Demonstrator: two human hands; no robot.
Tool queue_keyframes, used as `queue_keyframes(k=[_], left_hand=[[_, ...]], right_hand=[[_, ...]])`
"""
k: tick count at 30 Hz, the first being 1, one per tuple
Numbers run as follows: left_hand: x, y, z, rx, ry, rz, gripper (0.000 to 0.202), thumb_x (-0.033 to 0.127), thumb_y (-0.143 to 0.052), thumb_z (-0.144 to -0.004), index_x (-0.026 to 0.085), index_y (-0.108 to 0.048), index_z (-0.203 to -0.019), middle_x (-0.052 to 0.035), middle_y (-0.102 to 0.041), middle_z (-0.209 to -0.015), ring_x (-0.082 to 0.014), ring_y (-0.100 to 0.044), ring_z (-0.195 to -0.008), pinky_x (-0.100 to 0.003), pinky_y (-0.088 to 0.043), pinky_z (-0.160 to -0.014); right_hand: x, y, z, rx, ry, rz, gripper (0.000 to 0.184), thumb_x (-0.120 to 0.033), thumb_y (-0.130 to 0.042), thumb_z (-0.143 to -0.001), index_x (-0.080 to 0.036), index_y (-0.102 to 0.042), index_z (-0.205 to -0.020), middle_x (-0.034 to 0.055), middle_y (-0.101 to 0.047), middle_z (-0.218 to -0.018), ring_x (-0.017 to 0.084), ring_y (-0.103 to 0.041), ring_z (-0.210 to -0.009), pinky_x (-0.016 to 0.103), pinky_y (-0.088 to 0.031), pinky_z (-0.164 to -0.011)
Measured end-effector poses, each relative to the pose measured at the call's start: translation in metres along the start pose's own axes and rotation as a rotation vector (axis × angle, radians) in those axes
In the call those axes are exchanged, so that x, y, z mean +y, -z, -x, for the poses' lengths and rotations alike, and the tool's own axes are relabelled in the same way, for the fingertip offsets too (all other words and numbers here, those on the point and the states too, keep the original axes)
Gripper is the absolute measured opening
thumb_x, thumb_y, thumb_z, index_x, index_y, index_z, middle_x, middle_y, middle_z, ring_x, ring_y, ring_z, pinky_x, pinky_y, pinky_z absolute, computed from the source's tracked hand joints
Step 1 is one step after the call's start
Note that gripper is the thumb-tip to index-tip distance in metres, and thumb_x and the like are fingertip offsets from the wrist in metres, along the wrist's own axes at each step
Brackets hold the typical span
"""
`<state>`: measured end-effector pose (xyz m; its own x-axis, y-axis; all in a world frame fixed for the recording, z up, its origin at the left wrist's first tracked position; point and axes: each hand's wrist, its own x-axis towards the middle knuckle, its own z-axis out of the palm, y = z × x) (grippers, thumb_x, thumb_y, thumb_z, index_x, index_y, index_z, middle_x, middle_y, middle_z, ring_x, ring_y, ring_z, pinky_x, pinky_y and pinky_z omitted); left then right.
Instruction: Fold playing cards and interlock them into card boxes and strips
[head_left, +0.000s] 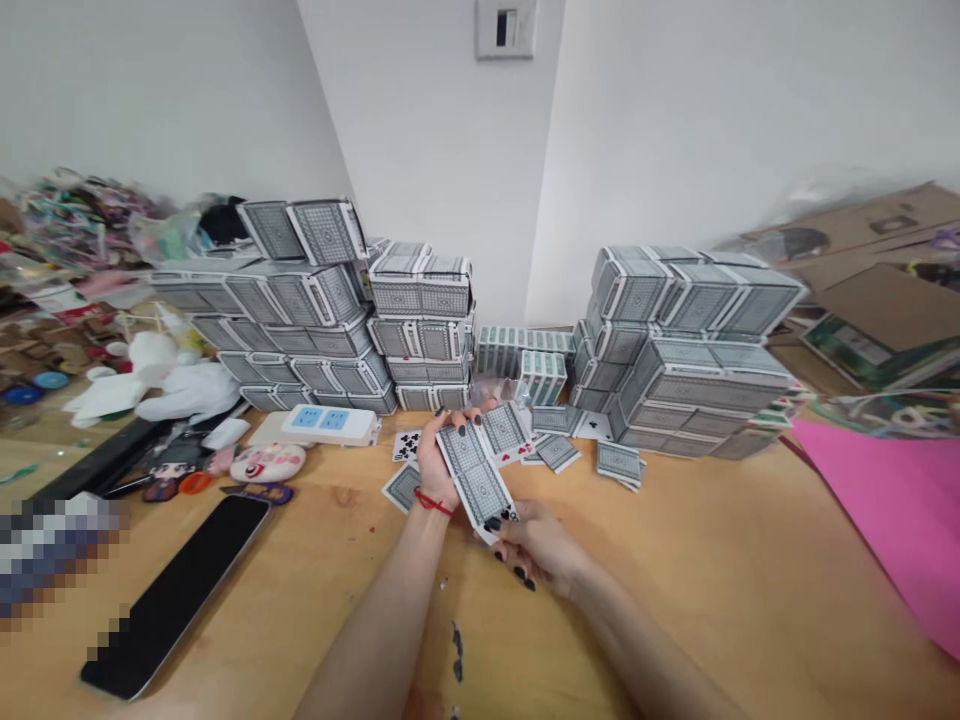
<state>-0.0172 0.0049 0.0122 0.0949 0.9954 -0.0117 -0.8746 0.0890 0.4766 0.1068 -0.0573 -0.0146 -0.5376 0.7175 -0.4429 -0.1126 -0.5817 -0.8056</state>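
Over the middle of the table, both hands hold joined playing cards [474,468], their grey patterned backs facing up. My left hand [435,455] wraps its fingers over the far left edge and carries a red cord at the wrist. At the near end my right hand [544,545] pinches the cards, its thumb on top near a black pip. Red pips show along the right side of the piece; its underside is hidden. Loose playing cards [559,452] lie just beyond, and a face-up card [407,445] rests left of my left hand.
Stacked blocks of folded cards stand at left [300,340] and right [697,350], with green-edged decks [525,345] between. A phone [180,595], power strip [322,425] and scissors [262,493] lie left. Pink paper [885,520] and cardboard boxes [885,310] are right.
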Motion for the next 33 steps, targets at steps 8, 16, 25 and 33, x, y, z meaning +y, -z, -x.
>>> queue_keyframes(k=[8,16,25,33], left_hand=[[-0.001,0.002,-0.001,-0.088,-0.023,0.011,0.023,0.026,-0.043,-0.071,0.016,-0.047,-0.051,-0.0038,-0.052,-0.069,-0.0238,-0.052,-0.097,-0.036,-0.039,-0.083],[-0.002,0.000,-0.002,-0.088,-0.021,0.013,0.020,0.026,-0.043,-0.068,0.017,-0.045,-0.050,-0.0033,-0.051,-0.069,-0.0244,-0.050,-0.100,-0.036,-0.038,-0.084],[-0.003,-0.001,-0.001,-0.107,-0.002,0.063,0.019,0.025,-0.042,-0.068,0.017,-0.044,-0.051,-0.0028,-0.051,-0.070,-0.0239,-0.048,-0.103,-0.039,-0.036,-0.088],[-0.005,-0.004,0.000,-0.085,-0.016,0.054,0.018,0.026,-0.043,-0.066,0.017,-0.044,-0.050,-0.0025,-0.051,-0.067,-0.0240,-0.051,-0.100,-0.037,-0.038,-0.085]], right_hand=[[0.001,-0.002,0.000,0.013,0.019,-0.047,0.023,-0.034,-0.060,-0.060,-0.012,-0.056,-0.064,-0.0059,-0.051,-0.043,0.002,-0.036,-0.025,0.014,-0.024,-0.024],[0.003,-0.005,-0.001,0.055,0.056,-0.057,0.023,-0.035,-0.059,-0.061,-0.013,-0.053,-0.060,-0.0063,-0.049,-0.040,0.002,-0.035,-0.025,0.015,-0.023,-0.025],[0.001,-0.009,0.001,0.119,0.057,-0.083,0.024,-0.034,-0.062,-0.057,-0.013,-0.050,-0.054,-0.0057,-0.049,-0.041,0.002,-0.034,-0.024,0.014,-0.022,-0.023],[0.003,-0.009,0.000,0.112,0.070,-0.092,0.025,-0.034,-0.061,-0.059,-0.011,-0.058,-0.069,-0.0061,-0.050,-0.041,0.003,-0.035,-0.025,0.016,-0.023,-0.024]])
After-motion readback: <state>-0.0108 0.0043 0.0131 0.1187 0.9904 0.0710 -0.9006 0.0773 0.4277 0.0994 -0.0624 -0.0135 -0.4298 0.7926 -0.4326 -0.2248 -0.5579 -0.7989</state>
